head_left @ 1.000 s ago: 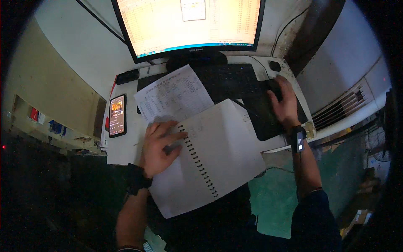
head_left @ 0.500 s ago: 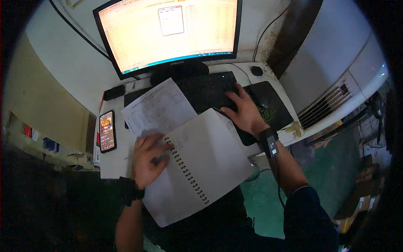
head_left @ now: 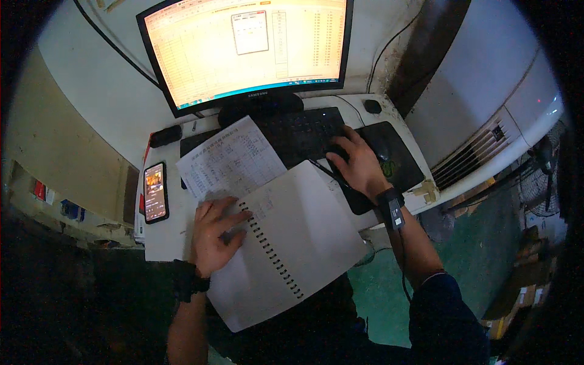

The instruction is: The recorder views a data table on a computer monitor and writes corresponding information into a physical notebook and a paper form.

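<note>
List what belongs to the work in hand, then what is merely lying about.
Apparently in use:
white spiral-bound paper notebook, under the left hand
black rectangular keyboard, at the right hand
white printed paper sheet
lit, black-framed monitor

Apparently just lying about:
black rectangular phone, screen lit
black oblong object beyond it
small black rounded object

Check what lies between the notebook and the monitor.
In the head view, the keyboard lies between them, with the paper partly covering it.

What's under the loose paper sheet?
The black keyboard runs beneath the sheet, showing at both sides; its covered part, and anything else underneath, cannot be seen.
</note>
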Tool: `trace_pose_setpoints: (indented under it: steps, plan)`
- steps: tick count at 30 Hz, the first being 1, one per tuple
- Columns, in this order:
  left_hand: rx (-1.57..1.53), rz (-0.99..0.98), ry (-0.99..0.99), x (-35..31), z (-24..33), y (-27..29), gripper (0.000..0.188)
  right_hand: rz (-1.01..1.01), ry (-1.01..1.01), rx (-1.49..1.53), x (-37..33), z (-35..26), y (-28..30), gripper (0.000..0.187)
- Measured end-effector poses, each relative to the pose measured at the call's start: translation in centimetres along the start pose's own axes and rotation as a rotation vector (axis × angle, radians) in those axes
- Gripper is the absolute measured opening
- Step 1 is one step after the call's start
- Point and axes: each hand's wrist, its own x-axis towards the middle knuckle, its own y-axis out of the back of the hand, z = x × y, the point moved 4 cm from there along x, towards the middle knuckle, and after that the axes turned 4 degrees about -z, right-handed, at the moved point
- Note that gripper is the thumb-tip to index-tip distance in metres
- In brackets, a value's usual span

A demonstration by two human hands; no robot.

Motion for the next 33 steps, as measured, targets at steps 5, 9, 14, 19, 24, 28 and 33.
trace_pose_setpoints:
  steps: [5,9,14,19,24,28,33]
  plan:
    - [0.007,-0.005,-0.006,0.2,0.1,0.2,0.046,-0.053,-0.046,0.024,2.4,0.3,-0.4,0.045]
    - [0.026,-0.001,-0.015,0.2,-0.1,0.3,0.046,-0.049,-0.048,-0.048,3.5,0.1,-0.7,0.046]
    - [-0.009,-0.001,-0.005,0.2,0.2,0.5,0.046,-0.023,-0.115,0.032,3.3,1.3,-0.7,0.049]
    - [-0.010,-0.009,0.013,-0.3,-0.1,0.3,0.046,-0.055,-0.185,0.128,2.4,1.7,0.1,0.047]
    - [0.010,-0.015,0.027,-0.3,-0.2,0.3,0.046,-0.018,-0.125,0.167,1.3,2.4,-0.4,0.048]
    - [0.003,-0.002,-0.004,0.0,-0.7,-0.2,0.046,0.073,-0.176,0.261,0.4,2.7,-0.1,0.050]
    - [-0.012,-0.009,0.011,0.0,-0.5,-0.1,0.047,0.066,-0.103,0.176,0.5,2.7,-0.4,0.051]
